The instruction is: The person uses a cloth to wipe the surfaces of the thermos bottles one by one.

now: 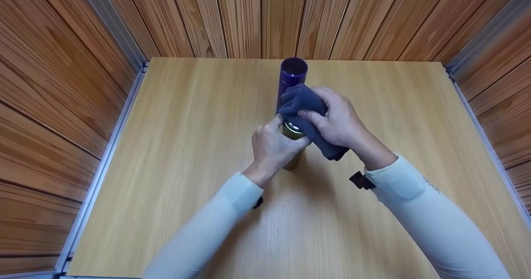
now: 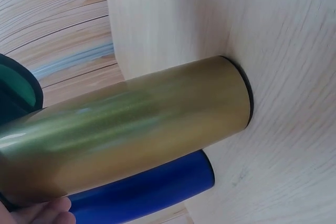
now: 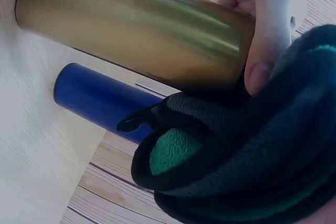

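My left hand (image 1: pixel 271 146) grips a shiny gold cylindrical flask (image 2: pixel 157 114) near its top. The flask stands upright on the table, its dark-edged base at the wood in the left wrist view. A folded dark blue-grey cloth (image 1: pixel 307 108) with a green inner side is in my right hand (image 1: pixel 340 119), thumb on top of it. The cloth lies over the far and right part of the flask's metallic top and hides some of it. Right behind stands a blue-purple cylindrical flask (image 1: pixel 293 75), partly covered by the cloth in the head view.
The light wooden table (image 1: pixel 186 125) has metal-framed edges left and right. Wood-plank walls (image 1: pixel 240 17) rise at the back and on both sides. A small black device (image 1: pixel 361 180) sits at the right sleeve's cuff.
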